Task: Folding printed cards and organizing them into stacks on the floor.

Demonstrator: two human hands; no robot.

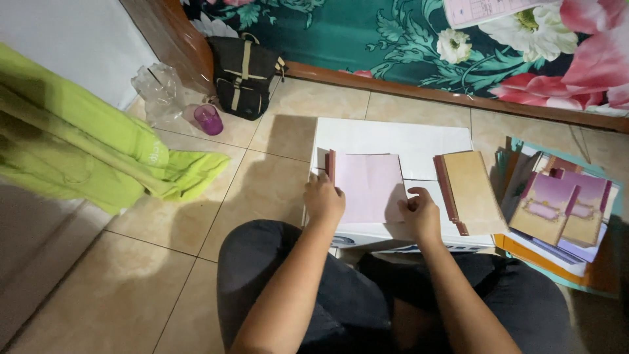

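We sat cross-legged on the tiled floor [151, 275] with a low white board [393, 139] in front of our knees, and on it lay a pale pink sheet [370, 187] with a dark red edge along its left side. Our left hand [324, 198] rested at the sheet's lower left corner, its fingers curled together and pressing down on the edge; whether they actually pinched the paper we could not tell. Our right hand [420, 213] sat at the sheet's lower right corner, fingers bent inward and close together, touching the paper's edge, its grip equally hard to read. Just beside the sheet, to the right on the same board, lay a stack of tan cards [470, 190] with reddish spines, slightly tilted. Further right, on the floor, a heap of purple and tan folded cards [563, 210] rested on other papers. Well apart to the left, a lime green cloth [85, 151] hung down to the floor, and near the wall stood a purple cup [208, 119], a crumpled clear plastic bag [156, 88] and a black bag [246, 75].
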